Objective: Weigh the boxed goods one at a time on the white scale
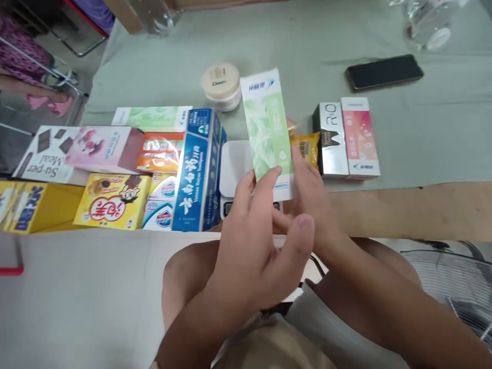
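Both my hands hold a tall green and white toothpaste box (266,128) upright above a small white scale (235,171). My left hand (251,241) has its fingers on the box's lower front. From behind and to the right, my right hand (307,192) grips the lower end of the same box. A yellow snack packet (306,147) lies just right of the box.
On the left lie several boxes: a blue toothpaste box (198,171), a yellow box (113,201), a pink box (102,148). A round Dove tub (222,84) sits behind. A silver box (332,138), a pink box (359,136) and a black phone (384,72) are at the right.
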The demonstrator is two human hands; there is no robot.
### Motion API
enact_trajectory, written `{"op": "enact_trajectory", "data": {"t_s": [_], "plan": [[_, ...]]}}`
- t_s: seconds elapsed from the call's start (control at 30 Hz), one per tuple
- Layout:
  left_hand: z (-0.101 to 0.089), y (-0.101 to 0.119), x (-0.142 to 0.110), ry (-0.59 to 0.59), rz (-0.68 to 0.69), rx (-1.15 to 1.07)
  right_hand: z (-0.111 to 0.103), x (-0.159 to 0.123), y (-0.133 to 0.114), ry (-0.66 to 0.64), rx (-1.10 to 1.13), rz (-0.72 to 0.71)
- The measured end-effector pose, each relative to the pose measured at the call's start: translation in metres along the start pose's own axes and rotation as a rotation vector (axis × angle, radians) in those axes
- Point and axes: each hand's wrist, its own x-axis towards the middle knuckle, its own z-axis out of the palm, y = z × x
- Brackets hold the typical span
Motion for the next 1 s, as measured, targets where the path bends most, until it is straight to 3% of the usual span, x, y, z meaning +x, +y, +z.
{"op": "enact_trajectory", "data": {"t_s": [0.13,0.27,0.47,0.6,0.7,0.83,0.93,1.0], "plan": [[-0.013,-0.007,0.0,-0.122,-0.144,0.128,0.031,-0.01,-0.001,-0.047,-0.139,-0.007],[-0.022,-0.01,-0.002,-0.218,-0.137,0.121,0.034,-0.016,0.0,-0.044,-0.216,-0.035],[-0.031,-0.009,-0.006,-0.189,-0.024,0.07,0.03,-0.02,-0.006,0.109,-0.119,-0.114],[-0.036,-0.011,-0.004,-0.162,-0.012,0.001,0.034,-0.015,-0.01,0.109,-0.043,-0.094],[-0.041,-0.013,-0.004,-0.105,0.035,-0.049,0.035,-0.01,-0.018,0.082,-0.031,-0.059],[-0.047,-0.009,-0.011,0.095,0.083,-0.11,0.034,-0.005,-0.029,0.015,-0.111,0.007],[-0.051,-0.001,-0.021,0.297,0.021,-0.158,0.03,-0.002,-0.036,-0.087,-0.249,0.059],[-0.055,0.002,-0.028,0.355,-0.044,-0.174,0.027,0.002,-0.038,-0.11,-0.305,0.063]]}}
